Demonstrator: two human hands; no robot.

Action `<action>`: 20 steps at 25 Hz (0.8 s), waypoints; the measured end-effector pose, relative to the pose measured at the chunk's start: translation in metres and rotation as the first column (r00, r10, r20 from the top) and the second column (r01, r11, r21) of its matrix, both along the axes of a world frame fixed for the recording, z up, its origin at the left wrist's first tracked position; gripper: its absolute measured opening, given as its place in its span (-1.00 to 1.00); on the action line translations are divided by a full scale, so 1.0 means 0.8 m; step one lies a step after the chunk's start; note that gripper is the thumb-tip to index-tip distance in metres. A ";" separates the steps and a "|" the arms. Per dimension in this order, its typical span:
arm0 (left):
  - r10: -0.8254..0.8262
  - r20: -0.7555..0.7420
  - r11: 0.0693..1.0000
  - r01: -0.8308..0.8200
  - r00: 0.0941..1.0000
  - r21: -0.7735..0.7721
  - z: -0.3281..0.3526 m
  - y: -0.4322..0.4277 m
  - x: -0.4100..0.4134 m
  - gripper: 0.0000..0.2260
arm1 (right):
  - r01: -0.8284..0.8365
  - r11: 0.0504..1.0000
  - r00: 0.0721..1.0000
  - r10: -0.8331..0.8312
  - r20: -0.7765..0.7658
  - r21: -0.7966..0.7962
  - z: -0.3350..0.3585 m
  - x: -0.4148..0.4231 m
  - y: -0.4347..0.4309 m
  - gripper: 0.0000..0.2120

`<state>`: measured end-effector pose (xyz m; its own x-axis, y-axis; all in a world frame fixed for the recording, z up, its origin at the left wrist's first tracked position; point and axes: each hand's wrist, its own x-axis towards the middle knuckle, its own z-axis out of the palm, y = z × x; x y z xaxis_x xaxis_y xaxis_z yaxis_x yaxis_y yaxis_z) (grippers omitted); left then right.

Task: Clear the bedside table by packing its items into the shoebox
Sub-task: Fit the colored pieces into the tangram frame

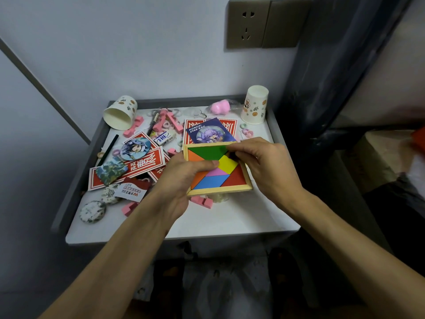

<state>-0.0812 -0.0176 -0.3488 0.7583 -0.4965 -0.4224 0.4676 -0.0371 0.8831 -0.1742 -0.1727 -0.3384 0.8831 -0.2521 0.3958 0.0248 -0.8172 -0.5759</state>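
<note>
A wooden tangram tray with coloured pieces is held a little above the white bedside table, near its middle. My left hand grips the tray's left edge, thumb lying across the orange and pink pieces. My right hand holds the right side, its fingertips pinching at the green piece near the top. No shoebox is visible.
Two paper cups, one tipped at back left, one upside down at back right. Red cards, a round badge, pink blocks, an eraser, a pencil and a Honkai card litter the tabletop. A dark curtain hangs to the right.
</note>
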 end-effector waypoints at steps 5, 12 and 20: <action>-0.045 -0.002 0.998 0.045 0.999 -0.045 0.001 0.000 -0.002 -0.65 | 0.106 0.938 0.994 -0.091 -0.063 0.331 -0.006 0.003 -0.004 -0.79; -0.043 0.050 0.999 0.044 0.998 -0.019 0.000 -0.004 -0.006 -0.60 | 0.240 0.601 0.970 -0.129 -0.204 0.762 -0.007 0.009 -0.005 -0.64; -0.050 0.086 0.999 0.050 0.995 0.002 0.003 -0.009 -0.013 -0.63 | 0.203 0.414 0.979 -0.070 -0.191 0.887 -0.008 0.008 0.011 -0.62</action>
<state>-0.0919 -0.0245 -0.3462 0.7662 -0.5347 -0.3563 0.3872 -0.0582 0.9201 -0.1678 -0.1643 -0.3451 0.8201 -0.5255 -0.2264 -0.1513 0.1823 -0.9715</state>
